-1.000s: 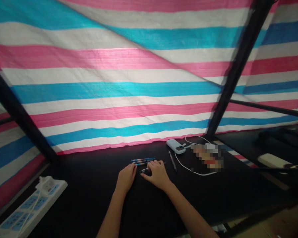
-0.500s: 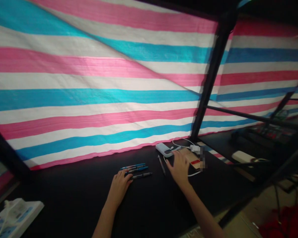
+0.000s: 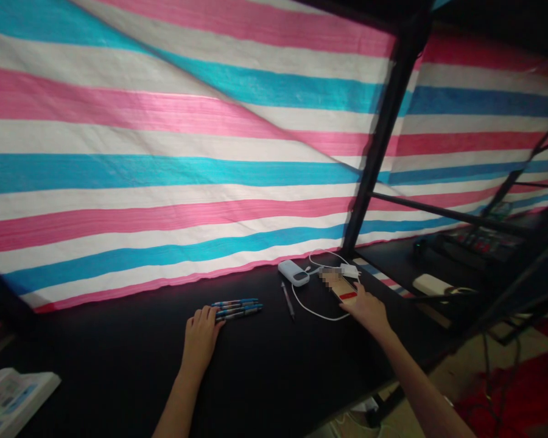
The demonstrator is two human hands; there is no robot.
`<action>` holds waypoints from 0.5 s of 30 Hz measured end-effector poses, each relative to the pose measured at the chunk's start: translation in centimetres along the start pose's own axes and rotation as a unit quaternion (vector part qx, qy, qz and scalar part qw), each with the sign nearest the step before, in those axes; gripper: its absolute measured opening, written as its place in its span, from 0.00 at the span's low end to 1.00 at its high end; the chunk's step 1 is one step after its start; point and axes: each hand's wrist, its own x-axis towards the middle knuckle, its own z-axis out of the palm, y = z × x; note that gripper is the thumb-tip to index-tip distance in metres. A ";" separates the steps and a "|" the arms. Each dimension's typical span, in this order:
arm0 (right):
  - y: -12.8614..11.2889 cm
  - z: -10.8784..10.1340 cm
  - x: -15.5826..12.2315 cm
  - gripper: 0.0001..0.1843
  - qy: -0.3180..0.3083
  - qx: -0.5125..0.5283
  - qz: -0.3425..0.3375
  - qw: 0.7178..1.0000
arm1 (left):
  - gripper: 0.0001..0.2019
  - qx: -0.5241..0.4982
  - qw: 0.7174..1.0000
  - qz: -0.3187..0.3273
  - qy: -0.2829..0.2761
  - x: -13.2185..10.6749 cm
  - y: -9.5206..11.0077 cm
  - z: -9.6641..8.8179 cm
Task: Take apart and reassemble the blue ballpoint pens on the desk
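Several pens (image 3: 238, 309) with blue and dark ends lie side by side on the black tabletop (image 3: 265, 377). My left hand (image 3: 201, 337) closes around their left ends, thumb on the near side and fingers on the far side. Farther right, my right hand (image 3: 369, 309) has its thumb and forefinger about the near end of a phone (image 3: 340, 287), which lies flat with a beige screen and a red bar. Part of that end is hidden by the fingers. Between the hands a single grey pen (image 3: 288, 301) lies apart, pointing away from me.
A white power bank (image 3: 293, 272) sits behind the single pen. Its white cable (image 3: 317, 314) loops past the phone, near a white charger (image 3: 349, 271). At the left edge lies a white power strip (image 3: 21, 398). A black post (image 3: 377, 146) and striped sheet (image 3: 187, 173) stand behind.
My right hand has moved right, from above the phone's left side to its near end. The pens under my left hand now lie closer together and more even. The view has shifted slightly.
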 end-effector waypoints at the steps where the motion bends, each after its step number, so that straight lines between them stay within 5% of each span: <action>1: -0.2 -0.4 -0.5 0.38 0.012 -0.008 -0.001 1.000 | 0.12 0.003 1.000 -0.002 0.002 0.0 0.0 0.0; 6: 0.8 -1.6 -4.4 0.32 0.054 -0.013 -0.013 0.998 | 0.14 -0.010 1.000 0.008 0.021 0.1 0.0 0.3; 12: 2.8 0.8 -11.0 0.36 0.060 0.002 -0.064 0.996 | 0.17 -0.026 0.998 0.033 0.040 0.2 -0.3 1.1; 15: 3.3 1.3 -11.7 0.39 0.082 0.029 -0.104 0.991 | 0.18 -0.022 0.999 0.034 0.035 0.2 -0.4 1.3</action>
